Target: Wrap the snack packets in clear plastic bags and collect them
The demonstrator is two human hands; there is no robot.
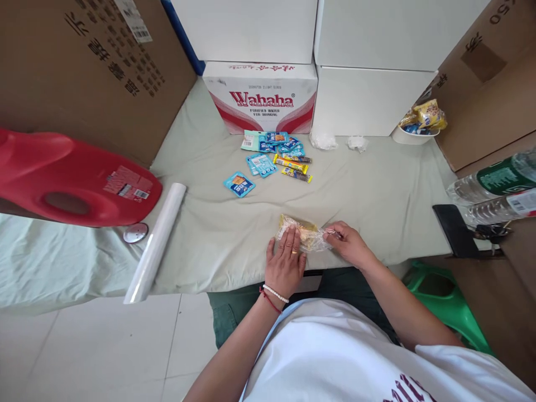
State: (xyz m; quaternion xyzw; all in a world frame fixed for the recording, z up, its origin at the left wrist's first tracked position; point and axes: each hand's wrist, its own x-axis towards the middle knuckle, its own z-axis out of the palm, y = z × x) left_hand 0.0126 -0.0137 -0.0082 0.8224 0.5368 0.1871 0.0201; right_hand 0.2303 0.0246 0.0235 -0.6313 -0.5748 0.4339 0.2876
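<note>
A yellowish packet (310,226) wrapped in crinkled clear plastic film (320,240) lies near the front edge of the cloth-covered table (368,201). My left hand (286,262) rests flat on the packet's left part, fingers stretched out and pressing on it. At the packet's right end, the fingers of my right hand (349,243) pinch the gathered film. What the film encloses is partly hidden by my left hand. Farther back lie several blue snack sachets (263,166) and a few yellow-wrapped snack sticks (296,175).
A roll of clear film (156,243) and a round badge-like disc (135,233) lie left, beside a red jug (84,178). A Wahaha carton (263,103) and white boxes stand behind. Right are a white bowl (415,135), plastic bottles (494,181), a black phone-like object (454,230) and a green stool (448,301).
</note>
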